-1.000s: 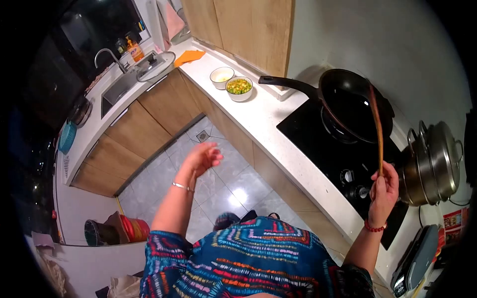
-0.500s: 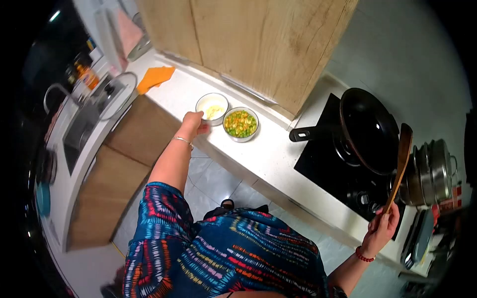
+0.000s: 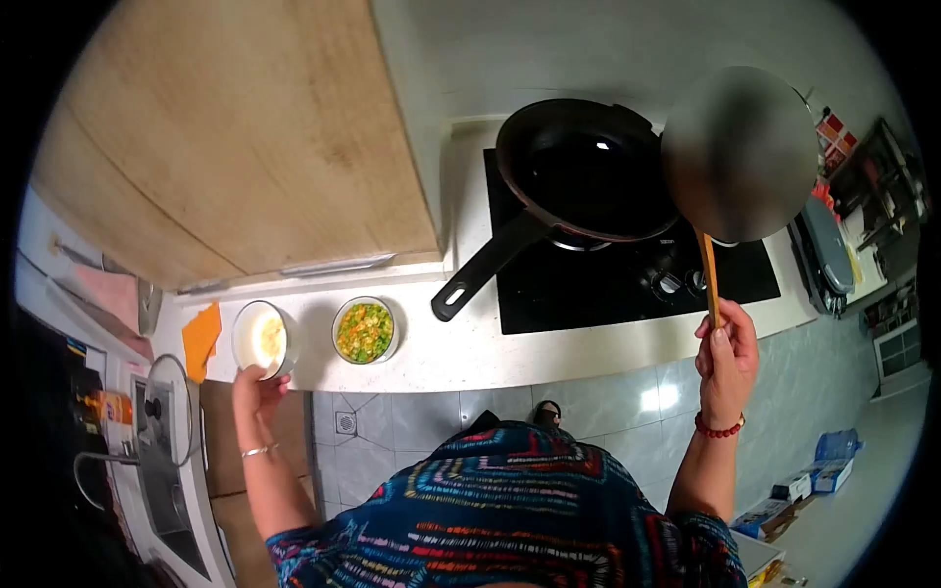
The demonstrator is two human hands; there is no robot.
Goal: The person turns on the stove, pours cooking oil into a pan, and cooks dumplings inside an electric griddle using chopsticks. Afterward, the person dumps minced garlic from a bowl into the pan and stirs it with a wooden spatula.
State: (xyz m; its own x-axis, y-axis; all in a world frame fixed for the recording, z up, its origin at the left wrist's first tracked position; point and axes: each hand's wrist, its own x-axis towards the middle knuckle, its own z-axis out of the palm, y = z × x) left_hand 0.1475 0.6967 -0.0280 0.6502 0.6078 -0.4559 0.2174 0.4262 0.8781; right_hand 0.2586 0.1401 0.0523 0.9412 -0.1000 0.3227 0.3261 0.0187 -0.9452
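Observation:
My left hand (image 3: pixel 257 394) grips the near rim of a white bowl (image 3: pixel 262 340) with pale yellow pieces in it, tilted a little over the counter. Beside it stands a second bowl (image 3: pixel 365 330) full of chopped green and orange pieces. My right hand (image 3: pixel 727 345) is closed round the handle of a wooden spatula (image 3: pixel 710 279), held upright at the stove's front right. A black wok (image 3: pixel 586 171) with a dark, shiny inside rests on the black stove (image 3: pixel 608 294), its handle pointing to the lower left.
A steel pot (image 3: pixel 740 152) stands right of the wok, its lid blurred. An orange cloth (image 3: pixel 201 341) lies on the counter's left part. At the far left are a glass lid (image 3: pixel 171 410) and the sink (image 3: pixel 169 505). A wooden cabinet (image 3: pixel 235 137) overhangs the counter.
My left hand has reached from over the floor to the pale bowl and now grips it. The view has turned toward the stove. The spatula stays in my right hand.

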